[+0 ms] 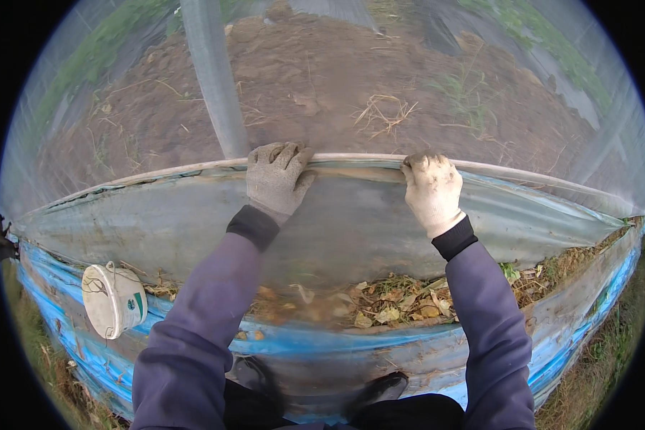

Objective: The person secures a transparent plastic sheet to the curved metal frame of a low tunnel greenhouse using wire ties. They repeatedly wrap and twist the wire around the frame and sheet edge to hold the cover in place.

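Note:
My left hand [278,174], in a grey knit work glove, grips a long pale rail [360,157] that runs along the upper edge of a plastic film wall. A cream-coloured glove covers my right hand [432,185], curled over the same rail farther right. Both thumbs lie on the near side, and the far fingertips are partly hidden. Below the rail, a cloudy sheet of plastic film [349,226] hangs between my forearms. Dry leaves and plant litter [403,303] have gathered at its foot.
A white plastic bucket [131,298] is at the left on blue plastic sheeting [301,341]. Beyond the rail, a pale post [212,80] rises from bare soil [322,91], seen through clear film. My dark boots [384,386] are on the near sheeting. Grass [596,365] borders the right.

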The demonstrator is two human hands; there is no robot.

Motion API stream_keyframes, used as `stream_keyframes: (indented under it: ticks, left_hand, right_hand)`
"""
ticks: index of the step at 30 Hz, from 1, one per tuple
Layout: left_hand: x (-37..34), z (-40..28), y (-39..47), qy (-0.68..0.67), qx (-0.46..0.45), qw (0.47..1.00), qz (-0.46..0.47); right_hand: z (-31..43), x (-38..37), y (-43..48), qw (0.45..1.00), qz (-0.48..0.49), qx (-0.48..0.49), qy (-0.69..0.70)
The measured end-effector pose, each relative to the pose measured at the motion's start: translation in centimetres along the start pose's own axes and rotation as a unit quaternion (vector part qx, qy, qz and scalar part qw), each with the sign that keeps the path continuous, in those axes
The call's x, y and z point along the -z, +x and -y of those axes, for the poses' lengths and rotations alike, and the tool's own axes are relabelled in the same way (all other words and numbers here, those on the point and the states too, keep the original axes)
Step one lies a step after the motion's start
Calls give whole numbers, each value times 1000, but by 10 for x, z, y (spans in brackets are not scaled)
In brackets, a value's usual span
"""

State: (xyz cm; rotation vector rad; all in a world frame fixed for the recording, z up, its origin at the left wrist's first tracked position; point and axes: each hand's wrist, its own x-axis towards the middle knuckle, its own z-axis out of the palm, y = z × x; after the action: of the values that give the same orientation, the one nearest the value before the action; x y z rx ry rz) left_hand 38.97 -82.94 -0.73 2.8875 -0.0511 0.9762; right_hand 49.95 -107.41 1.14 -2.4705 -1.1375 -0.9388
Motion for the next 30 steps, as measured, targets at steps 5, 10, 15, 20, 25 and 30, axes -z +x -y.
stream_keyframes:
  ticks: [5,10,15,20,25,30]
  left_hand:
    - [-6,1,4,-19,-15,999,-35]
    - [-14,3,10,-24,-16,997,-68]
    - [-16,8,16,-75,5,997,-27]
    - [-9,0,23,-63,1,998,-24]
    - [-22,-26,35,-43,-22,999,-20]
    - [-22,-27,46,-59,28,992,106]
  right_hand:
    - [-9,-8,10,999,18,5,36]
    - [-11,-14,10,998,19,29,58]
    - [-22,-17,31,996,41,83,21]
    - [-28,-26,59,985,162,21,54]
    - [-29,-22,63,956,261,-54,118]
    - [-28,-24,61,974,173,-54,134]
